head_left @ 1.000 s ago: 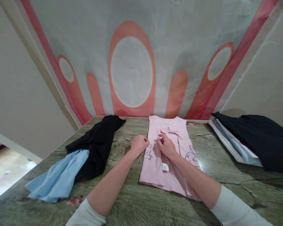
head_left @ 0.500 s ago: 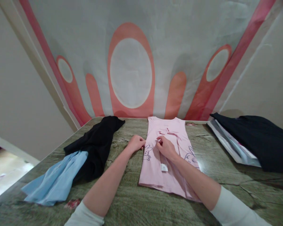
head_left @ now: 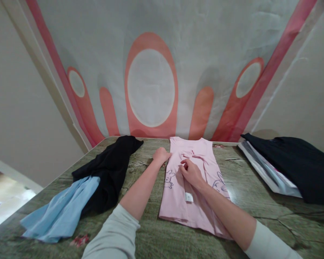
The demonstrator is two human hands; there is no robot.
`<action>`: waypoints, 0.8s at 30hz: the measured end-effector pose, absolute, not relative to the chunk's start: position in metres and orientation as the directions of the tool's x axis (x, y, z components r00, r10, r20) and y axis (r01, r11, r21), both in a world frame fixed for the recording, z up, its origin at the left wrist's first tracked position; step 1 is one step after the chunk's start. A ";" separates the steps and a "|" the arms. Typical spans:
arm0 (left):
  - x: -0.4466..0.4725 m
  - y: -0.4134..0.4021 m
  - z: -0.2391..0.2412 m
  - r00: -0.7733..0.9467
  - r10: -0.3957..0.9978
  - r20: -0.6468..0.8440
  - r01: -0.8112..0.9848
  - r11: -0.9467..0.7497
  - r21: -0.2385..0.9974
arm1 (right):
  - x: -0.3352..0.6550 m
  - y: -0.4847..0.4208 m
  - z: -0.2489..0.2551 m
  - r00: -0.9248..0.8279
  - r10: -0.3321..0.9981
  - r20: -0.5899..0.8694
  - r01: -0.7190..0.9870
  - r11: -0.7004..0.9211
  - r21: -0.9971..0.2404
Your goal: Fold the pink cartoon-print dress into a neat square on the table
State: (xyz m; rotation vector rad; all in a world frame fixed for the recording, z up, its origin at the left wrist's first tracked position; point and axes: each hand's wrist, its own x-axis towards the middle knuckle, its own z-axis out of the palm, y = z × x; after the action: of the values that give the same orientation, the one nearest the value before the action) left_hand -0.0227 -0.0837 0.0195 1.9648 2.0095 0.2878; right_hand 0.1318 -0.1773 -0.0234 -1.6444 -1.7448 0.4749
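A pink shirt [head_left: 197, 158] with printed rabbits lies partly folded, lengthwise, on the green marbled table [head_left: 162, 230]. A small white label shows near its middle. My left hand [head_left: 161, 155] rests on the shirt's left edge, far up near the shoulder, with the fingers curled around the fabric. My right hand [head_left: 191, 171] presses on the middle of the shirt and pinches a fold of cloth between thumb and fingers. Both arms wear pale sleeves pushed up.
A black garment [head_left: 110, 167] and a light blue garment [head_left: 62, 212] lie crumpled at the left. At the right, a dark garment [head_left: 294, 162] rests on a flat plastic-wrapped package [head_left: 264, 167]. A wall with a red and grey banner stands behind the table.
My left hand has slid farther up along the shirt's left edge toward the shoulder. My right hand has stayed near the shirt's middle. The view has tilted slightly.
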 end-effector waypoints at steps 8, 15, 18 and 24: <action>-0.014 -0.067 0.014 0.002 0.999 -0.038 0.943 0.011 0.332 | 0.133 -0.175 -0.026 0.045 0.971 0.234 0.713 0.133 -0.689; -0.016 -0.061 0.014 0.063 0.997 -0.040 0.919 -0.042 0.392 | 0.131 -0.177 -0.024 0.043 0.967 0.253 0.719 0.146 -0.680; -0.023 -0.059 0.012 0.099 0.992 -0.085 0.876 -0.046 0.480 | 0.129 -0.179 -0.021 0.030 0.972 0.235 0.739 0.136 -0.660; -0.039 -0.054 0.005 0.139 0.980 -0.139 0.778 -0.021 0.628 | 0.129 -0.182 -0.018 0.025 0.977 0.212 0.744 0.123 -0.657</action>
State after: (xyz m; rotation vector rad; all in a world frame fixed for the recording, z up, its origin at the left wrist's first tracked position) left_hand -0.0388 -0.0542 0.0054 1.8446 1.6844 0.4542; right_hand 0.1288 -0.1816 -0.0176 -1.6707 -1.7687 0.4688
